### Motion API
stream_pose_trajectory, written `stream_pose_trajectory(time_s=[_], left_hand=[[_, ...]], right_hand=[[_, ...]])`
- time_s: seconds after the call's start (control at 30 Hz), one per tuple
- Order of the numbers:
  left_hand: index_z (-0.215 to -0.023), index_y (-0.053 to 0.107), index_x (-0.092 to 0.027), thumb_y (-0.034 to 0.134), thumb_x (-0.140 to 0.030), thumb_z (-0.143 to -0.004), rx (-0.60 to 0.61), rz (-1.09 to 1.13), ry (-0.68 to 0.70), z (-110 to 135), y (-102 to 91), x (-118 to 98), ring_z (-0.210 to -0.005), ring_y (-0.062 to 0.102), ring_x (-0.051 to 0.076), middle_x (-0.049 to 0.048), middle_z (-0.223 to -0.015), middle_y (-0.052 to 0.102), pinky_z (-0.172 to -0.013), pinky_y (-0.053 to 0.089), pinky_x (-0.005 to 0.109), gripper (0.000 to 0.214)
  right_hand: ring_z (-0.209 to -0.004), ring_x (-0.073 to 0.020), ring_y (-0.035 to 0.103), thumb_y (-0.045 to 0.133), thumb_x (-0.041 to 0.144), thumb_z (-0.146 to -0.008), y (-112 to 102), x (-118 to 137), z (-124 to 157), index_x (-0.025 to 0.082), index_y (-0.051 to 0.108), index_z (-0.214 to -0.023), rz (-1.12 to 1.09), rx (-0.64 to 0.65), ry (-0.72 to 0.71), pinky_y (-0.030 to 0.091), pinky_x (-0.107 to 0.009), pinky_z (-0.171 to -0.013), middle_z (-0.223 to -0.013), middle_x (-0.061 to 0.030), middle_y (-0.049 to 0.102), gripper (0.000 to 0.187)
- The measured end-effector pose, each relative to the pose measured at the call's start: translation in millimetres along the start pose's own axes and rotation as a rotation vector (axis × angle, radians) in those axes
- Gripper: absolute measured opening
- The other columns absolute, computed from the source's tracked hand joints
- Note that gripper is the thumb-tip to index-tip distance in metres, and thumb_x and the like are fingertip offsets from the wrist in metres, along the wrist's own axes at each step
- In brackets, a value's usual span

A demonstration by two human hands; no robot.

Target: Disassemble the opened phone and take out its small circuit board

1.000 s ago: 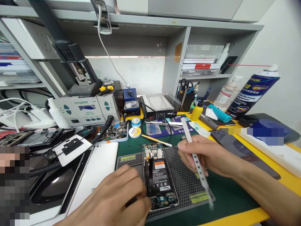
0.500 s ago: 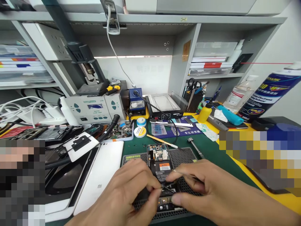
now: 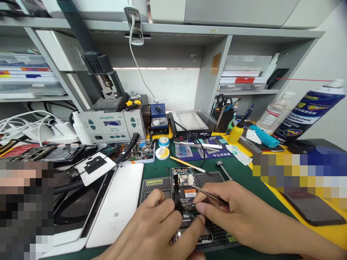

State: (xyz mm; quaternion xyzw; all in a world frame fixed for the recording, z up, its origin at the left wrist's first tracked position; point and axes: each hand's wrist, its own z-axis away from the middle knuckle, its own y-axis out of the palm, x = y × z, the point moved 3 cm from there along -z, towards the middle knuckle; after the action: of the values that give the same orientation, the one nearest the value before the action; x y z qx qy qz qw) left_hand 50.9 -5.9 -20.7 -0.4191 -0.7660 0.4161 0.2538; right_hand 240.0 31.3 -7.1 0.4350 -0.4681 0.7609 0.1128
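Note:
An opened phone (image 3: 184,177) lies on the dark mat, its circuit board, battery (image 3: 187,196) and a black flex cable (image 3: 176,189) showing. My right hand (image 3: 225,206) comes in from the right, closed on slim metal tweezers (image 3: 207,194) whose tip points up and left over the board. Its thumb and index fingertips meet at the battery's lower end, by a small dark piece. My left hand (image 3: 162,227) is curled over the phone's lower half, index fingertip against that piece beside the right thumb. Its thumb is mostly hidden, and whatever it pinches is not clear.
A perforated mat (image 3: 155,184) lies under the phone. To the left are a white phone-like panel (image 3: 116,206) and a tray of small parts (image 3: 138,151). Behind are a brush-like tool (image 3: 187,163), a soldering station (image 3: 111,126) and a yellow bottle (image 3: 235,133). A dark phone (image 3: 314,206) sits right.
My left hand has shifted right over the phone's lower end, its index finger now stretched further across. My right hand has turned, so the tweezers now point over the board. The view tilted slightly.

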Motion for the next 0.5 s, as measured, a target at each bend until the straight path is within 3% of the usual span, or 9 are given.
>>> stream_pose_trajectory(time_s=[0.13, 0.23, 0.5], left_hand=[[-0.12, 0.067, -0.015, 0.047, -0.044, -0.102, 0.075, -0.072, -0.054, 5.6, 7.1, -2.8, -0.072, 0.062, 0.025, 0.0029, -0.077, 0.066, -0.067, 0.043, 0.043, 0.039], [-0.11, 0.068, -0.016, 0.047, -0.04, -0.103, 0.044, -0.058, -0.055, 6.7, 5.3, -4.1, -0.074, 0.061, 0.025, 0.0028, -0.077, 0.066, -0.068, 0.039, 0.042, 0.034], [-0.102, 0.068, -0.016, 0.045, -0.038, -0.103, -0.027, -0.081, -0.05, 6.9, 4.3, -1.4, -0.07, 0.059, 0.023, 0.0006, -0.074, 0.065, -0.072, 0.037, 0.042, 0.032]], right_hand=[[-0.061, -0.0111, 0.03, 0.049, 0.038, -0.104, 0.1, 0.4, 0.1, 0.022, 0.046, -0.075, -0.001, -0.011, 0.006, 0.027, -0.025, -0.052, -0.066, 0.0083, 0.034, 0.033], [-0.062, -0.0111, 0.03, 0.05, 0.038, -0.104, -2.1, 1.4, -1.3, 0.021, 0.044, -0.074, -0.016, -0.034, 0.002, 0.027, -0.025, -0.053, -0.067, 0.0081, 0.033, 0.034], [-0.058, -0.0106, 0.027, 0.054, 0.033, -0.101, -9.4, 4.4, -6.2, 0.02, 0.061, -0.083, -0.079, -0.031, -0.006, 0.024, -0.025, -0.05, -0.063, 0.0089, 0.029, 0.023]])
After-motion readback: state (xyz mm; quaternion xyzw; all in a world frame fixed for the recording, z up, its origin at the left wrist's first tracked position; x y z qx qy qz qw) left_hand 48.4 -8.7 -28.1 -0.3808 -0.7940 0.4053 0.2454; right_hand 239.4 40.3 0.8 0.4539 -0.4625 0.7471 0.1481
